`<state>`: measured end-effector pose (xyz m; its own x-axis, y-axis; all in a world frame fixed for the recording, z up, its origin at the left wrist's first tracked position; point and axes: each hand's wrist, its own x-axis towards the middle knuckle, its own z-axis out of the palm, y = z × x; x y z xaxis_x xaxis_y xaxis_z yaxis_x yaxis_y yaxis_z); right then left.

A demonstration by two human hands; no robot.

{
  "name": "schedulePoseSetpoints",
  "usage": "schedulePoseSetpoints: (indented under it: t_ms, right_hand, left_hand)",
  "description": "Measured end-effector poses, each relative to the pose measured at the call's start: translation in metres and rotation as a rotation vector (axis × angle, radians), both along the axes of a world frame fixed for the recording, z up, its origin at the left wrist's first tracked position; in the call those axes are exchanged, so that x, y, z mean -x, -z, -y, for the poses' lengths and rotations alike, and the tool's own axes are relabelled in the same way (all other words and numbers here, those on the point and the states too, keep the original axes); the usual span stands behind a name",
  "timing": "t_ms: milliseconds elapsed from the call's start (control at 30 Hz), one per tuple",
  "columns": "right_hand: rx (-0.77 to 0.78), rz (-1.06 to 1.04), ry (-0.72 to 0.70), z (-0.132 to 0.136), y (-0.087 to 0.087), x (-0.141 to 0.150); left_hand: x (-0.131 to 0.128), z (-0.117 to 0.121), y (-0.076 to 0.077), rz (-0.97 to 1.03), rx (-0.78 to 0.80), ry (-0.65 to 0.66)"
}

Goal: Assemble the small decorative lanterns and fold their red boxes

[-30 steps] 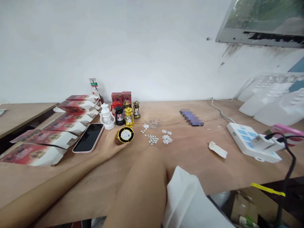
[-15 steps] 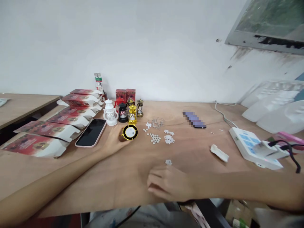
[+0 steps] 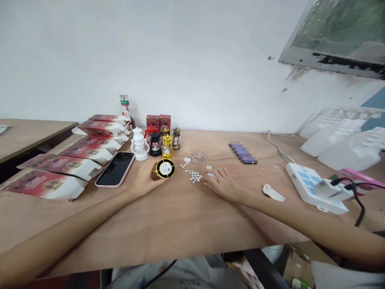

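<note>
My left hand (image 3: 144, 176) is wrapped round a small gold lantern (image 3: 165, 168), tipped so that its round black-and-white base faces me. My right hand (image 3: 223, 185) rests on the table with fingers spread, partly covering a cluster of small white plastic pieces (image 3: 211, 175). Whether a fingertip presses on one of them I cannot tell. Just left of it lies a group of button cells (image 3: 195, 176). Behind these are a tangle of thin metal bits (image 3: 197, 157) and a few white scraps (image 3: 187, 160). More little lanterns stand behind my left hand, among them a white one (image 3: 140, 144) and a gold one (image 3: 167, 147).
Red-and-white unfolded boxes (image 3: 76, 166) line the left side, beside a phone (image 3: 116, 169). Two red boxes (image 3: 159, 121) stand by the wall. A purple blurred object (image 3: 243, 153), crumpled white paper (image 3: 273, 192) and a power strip (image 3: 313, 188) with plugged-in cables lie on the right.
My right hand has moved forward from the table's front, opening over the white pieces. A single white piece near it before no longer shows there. My left hand still holds the lantern.
</note>
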<state>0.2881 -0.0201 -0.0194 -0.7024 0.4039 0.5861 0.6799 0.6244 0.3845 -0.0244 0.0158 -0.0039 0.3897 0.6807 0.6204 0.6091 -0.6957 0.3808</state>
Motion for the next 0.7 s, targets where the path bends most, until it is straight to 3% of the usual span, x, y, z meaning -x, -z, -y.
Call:
schedulePoseSetpoints:
  t_ms: [100,333,700]
  right_hand:
    - [0.021,0.004,0.079,-0.024,-0.01,0.011]
    - [0.343,0.222,0.274,-0.08,-0.038,0.058]
    - [0.283,0.259,0.279,-0.091,-0.024,0.062]
  left_hand:
    - [-0.003,0.0,0.001,0.002,-0.001,0.016]
    - [-0.005,0.0,0.002,-0.01,-0.016,0.035]
    - [-0.005,-0.001,0.003,-0.013,-0.011,0.046]
